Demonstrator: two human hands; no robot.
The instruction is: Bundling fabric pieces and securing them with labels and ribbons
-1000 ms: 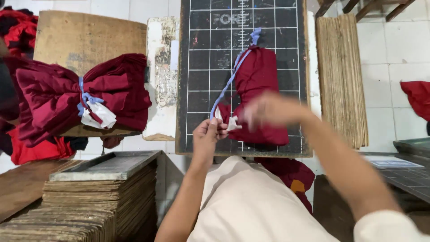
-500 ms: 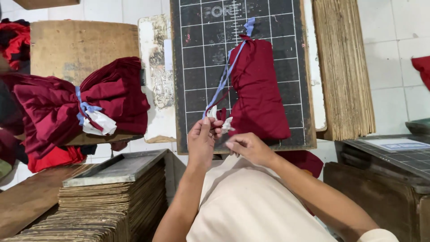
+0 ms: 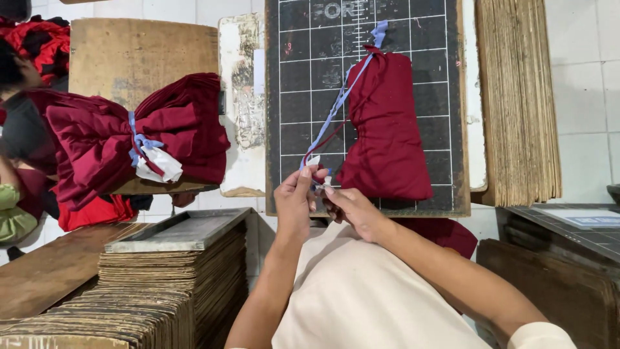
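A dark red folded cloth bundle [image 3: 386, 129] lies on a black gridded board [image 3: 303, 97], tied at its far end with a light blue strip [image 3: 341, 100] that trails toward me. My left hand [image 3: 294, 201] and my right hand [image 3: 352, 208] meet at the near end of that strip, both pinching it together with a small white tag [image 3: 314, 161]. My forearms stretch over a cream cloth [image 3: 361, 297] on my lap.
A bigger dark red bundle [image 3: 129, 136], tied with a blue strip and white paper, rests on a wooden board [image 3: 129, 52] at left. Stacks of thin boards stand at lower left [image 3: 168, 284] and at right [image 3: 516, 97]. Another person [image 3: 16, 129] sits at far left.
My right hand has come down from over the bundle to join the left at the strip's end. The view has shifted so the board and bundle sit higher and nearer.
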